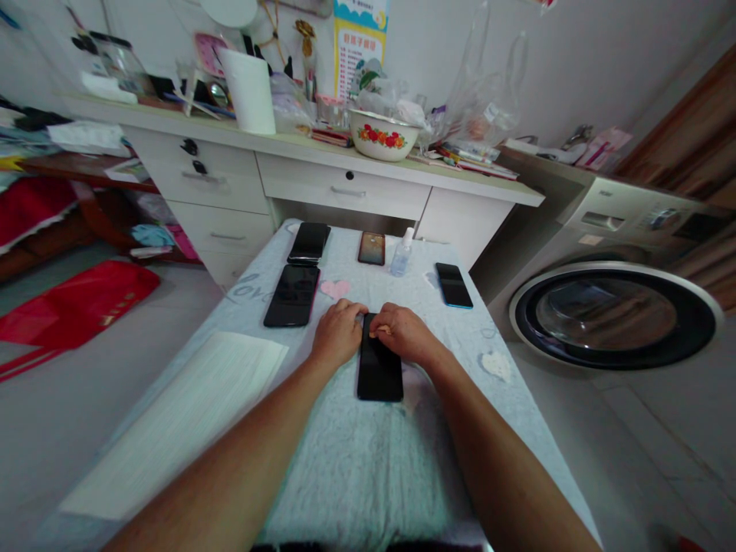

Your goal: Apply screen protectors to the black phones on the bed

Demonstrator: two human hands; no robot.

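A black phone [380, 373] lies flat, screen up, on the cloth-covered table [345, 460]. My left hand [339, 330] rests at its upper left edge, fingers bent and pressed together; whether anything is in them is hidden. My right hand [401, 330] is closed over the phone's upper part, holding a small orange-tan piece [380, 330] against the screen. Farther left lie another dark phone [292, 295] and a black device [309, 242]. Beyond my hands are a brownish phone [372, 248] and a clear spray bottle [401, 255]. A blue-edged phone [454, 285] lies to the right.
A pale sheet [184, 422] covers the table's left side. Behind the table stands a white desk [345, 190] carrying a flowered bowl [383, 136] and a paper roll [250, 93]. A washing machine [609, 307] is at the right, and a red bag [80, 303] lies at the left.
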